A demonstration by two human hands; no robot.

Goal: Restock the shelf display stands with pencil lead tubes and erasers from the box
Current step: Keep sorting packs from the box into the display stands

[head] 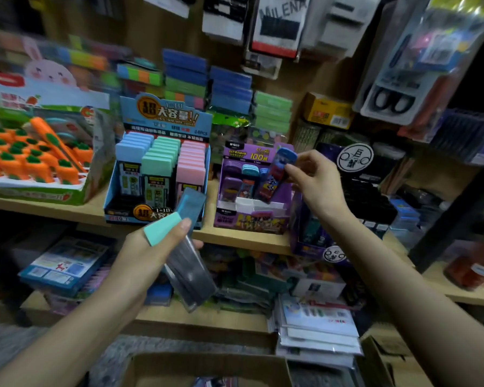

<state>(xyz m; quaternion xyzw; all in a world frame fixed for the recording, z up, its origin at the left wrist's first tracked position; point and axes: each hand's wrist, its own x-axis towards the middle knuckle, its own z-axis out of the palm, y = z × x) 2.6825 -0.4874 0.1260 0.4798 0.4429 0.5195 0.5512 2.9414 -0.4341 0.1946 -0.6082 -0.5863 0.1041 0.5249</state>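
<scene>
While my R hand (pixel 316 185) pinches a blue-capped lead tube (pixel 277 174) near its cap, low end over the purple stand (pixel 252 216), my L hand (pixel 151 255) grips teal-capped tubes (pixel 190 272) w/ thumb curled over. Prob light, stiff, slick plastic, so best pinched on flat sides.

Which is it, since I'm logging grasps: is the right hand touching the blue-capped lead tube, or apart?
Touching. The head view shows the right hand pinching the blue-capped lead tube.

Left hand (pixel 151 255) holds two lead tubes (pixel 191 270), right hand (pixel 316 182) one.
</scene>
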